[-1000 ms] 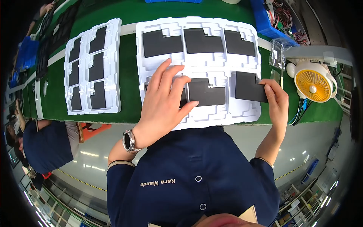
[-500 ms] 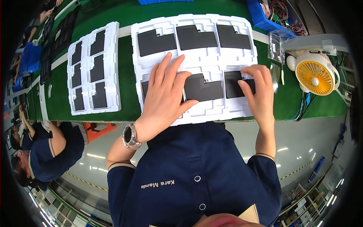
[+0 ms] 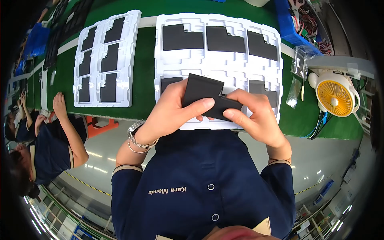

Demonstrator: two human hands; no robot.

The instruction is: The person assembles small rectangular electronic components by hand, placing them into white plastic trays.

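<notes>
Pinching notched black plate (image 3: 202, 91) above large white tray (image 3: 224, 62) between thumbs and fingers, with left hand (image 3: 170, 107) at one end, right hand (image 3: 260, 116) at other. Judged light, fairly stiff, perhaps slippery; best taken by opposite edges, sparing flat face.

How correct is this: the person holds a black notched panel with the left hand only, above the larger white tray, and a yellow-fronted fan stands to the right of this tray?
Not the left hand only: the head view shows the right hand holding the black notched panel too, above the larger white tray. The yellow-fronted fan stands to this tray's right.
</notes>
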